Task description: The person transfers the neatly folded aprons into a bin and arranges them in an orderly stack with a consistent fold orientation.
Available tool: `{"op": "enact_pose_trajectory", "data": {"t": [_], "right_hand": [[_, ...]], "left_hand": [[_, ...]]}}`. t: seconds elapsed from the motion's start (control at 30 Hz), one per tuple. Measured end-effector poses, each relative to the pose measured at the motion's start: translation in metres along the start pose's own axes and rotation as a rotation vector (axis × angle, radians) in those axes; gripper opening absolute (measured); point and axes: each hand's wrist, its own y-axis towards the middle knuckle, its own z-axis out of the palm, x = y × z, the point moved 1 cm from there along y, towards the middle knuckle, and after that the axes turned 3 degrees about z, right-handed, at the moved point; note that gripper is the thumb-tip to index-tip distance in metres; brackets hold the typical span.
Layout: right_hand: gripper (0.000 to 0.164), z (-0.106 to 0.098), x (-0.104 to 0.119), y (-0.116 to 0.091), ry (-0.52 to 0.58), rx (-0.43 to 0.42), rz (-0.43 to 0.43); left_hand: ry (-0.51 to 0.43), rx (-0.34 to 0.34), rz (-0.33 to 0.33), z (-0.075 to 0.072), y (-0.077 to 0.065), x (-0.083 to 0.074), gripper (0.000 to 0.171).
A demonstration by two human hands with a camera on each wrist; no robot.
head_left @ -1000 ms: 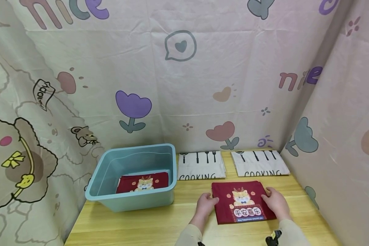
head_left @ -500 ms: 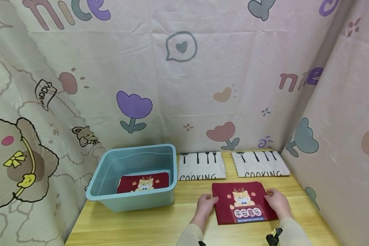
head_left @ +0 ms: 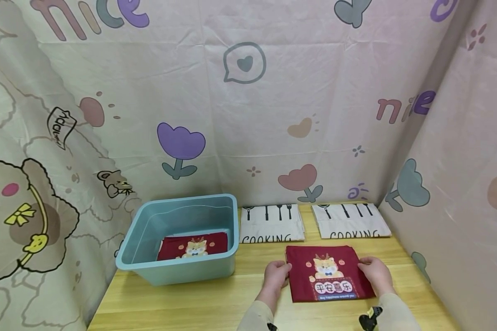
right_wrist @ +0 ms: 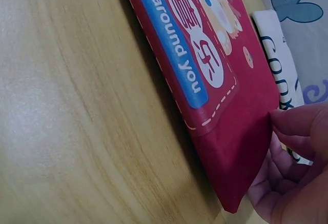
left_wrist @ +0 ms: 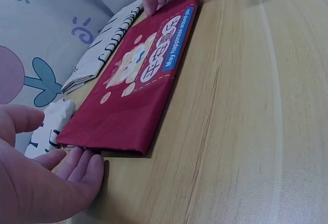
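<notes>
A folded dark-red cloth (head_left: 302, 289) with a cartoon animal and white lettering lies on the table between both hands. At its left edge is my left hand (head_left: 275, 275); the left wrist view shows the fingertips (left_wrist: 82, 165) slipped against the underside of the edge, with the thumb raised apart from the fabric. My right hand (head_left: 376, 273) pinches the right edge, thumb (right_wrist: 294, 121) on top and fingers beneath, partly hidden. That edge bends up slightly in the right wrist view.
A blue-green bin (head_left: 190, 271) stands on the left, holding a similar red folded cloth (head_left: 215, 243). Behind the front cloth lie two folded white cloths printed COOKING, a left one (head_left: 271, 225) and a right one (head_left: 352, 225). Patterned curtains (head_left: 248, 115) enclose the wooden table (head_left: 170, 303).
My left thumb has drawn back from the cloth's top toward its left edge. The right hand has shifted slightly down along the right edge. The cloth stays nearly in place.
</notes>
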Motion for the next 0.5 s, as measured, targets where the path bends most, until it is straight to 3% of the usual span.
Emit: {"op": "enact_pose_trajectory", "data": {"t": [0.37, 0.5], "right_hand": [[0.040, 0.0015, -0.0044, 0.0009, 0.111, 0.039, 0.014], [0.041, 0.0043, -0.0085, 0.0042, 0.221, 0.073, 0.038]], "left_hand": [[-0.058, 0.009, -0.027, 0.0018, 0.0003, 0.0014, 0.034], [-0.039, 0.016, -0.018, 0.0012, 0.0000, 0.0031, 0.039]]}}
